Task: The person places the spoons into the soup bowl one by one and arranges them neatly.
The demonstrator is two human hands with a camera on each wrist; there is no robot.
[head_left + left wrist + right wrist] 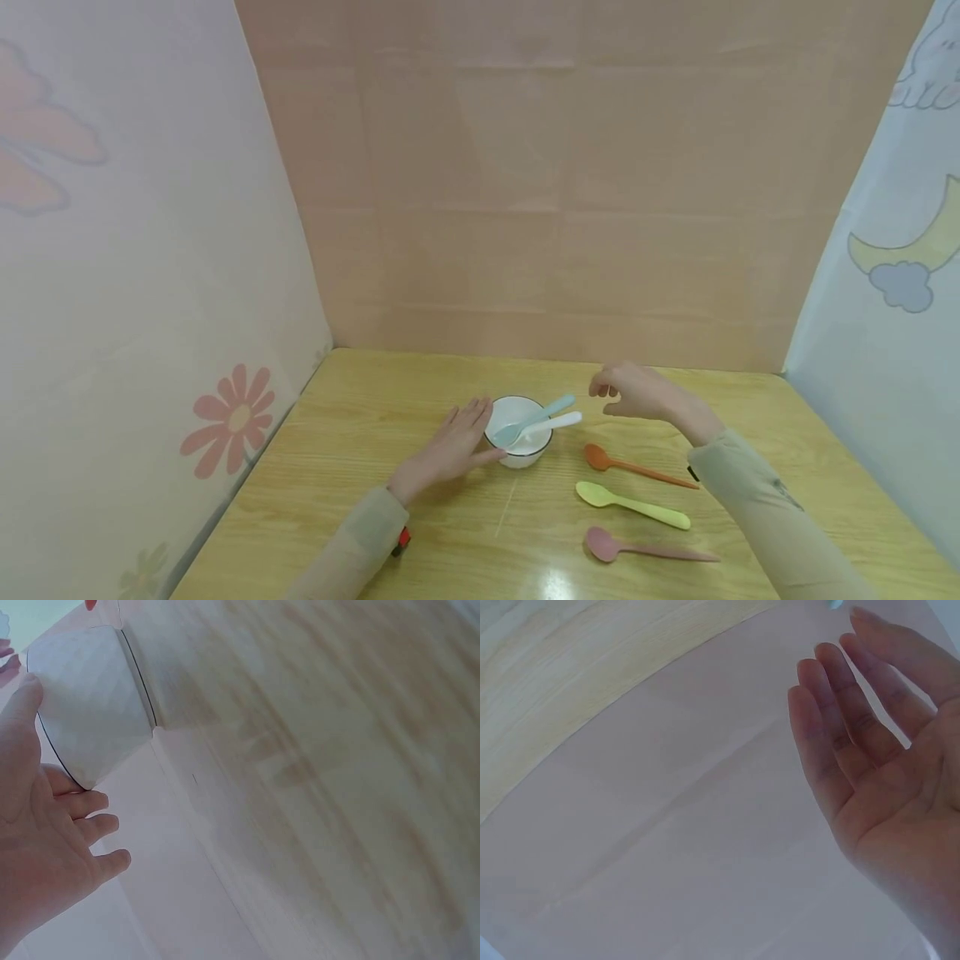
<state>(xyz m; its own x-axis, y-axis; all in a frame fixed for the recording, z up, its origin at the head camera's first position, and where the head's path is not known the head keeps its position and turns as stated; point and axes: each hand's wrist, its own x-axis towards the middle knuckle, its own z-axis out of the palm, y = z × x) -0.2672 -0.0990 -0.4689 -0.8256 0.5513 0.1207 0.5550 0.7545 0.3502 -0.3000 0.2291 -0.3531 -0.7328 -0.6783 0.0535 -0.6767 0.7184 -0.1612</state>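
A white bowl (517, 458) with a dark rim stands on the table, a light blue spoon (557, 406) and a white spoon (564, 420) leaning in it, handles over the right rim. My left hand (453, 446) rests against the bowl's left side. In the left wrist view its thumb and index finger touch the bowl (94, 697) near the rim, the other fingers spread loosely. To the right of the spoon handles, my right hand (637, 392) hovers above the table. Its fingers are loosely bent and hold nothing, as the right wrist view of the hand (892, 757) shows.
On the table right of the bowl, an orange spoon (637, 469), a yellow-green spoon (633, 505) and a pink spoon (652, 549) lie in a column, bowls to the left. The wooden table (300, 517) meets a pinkish back wall (555, 250) and pale side walls with printed pictures.
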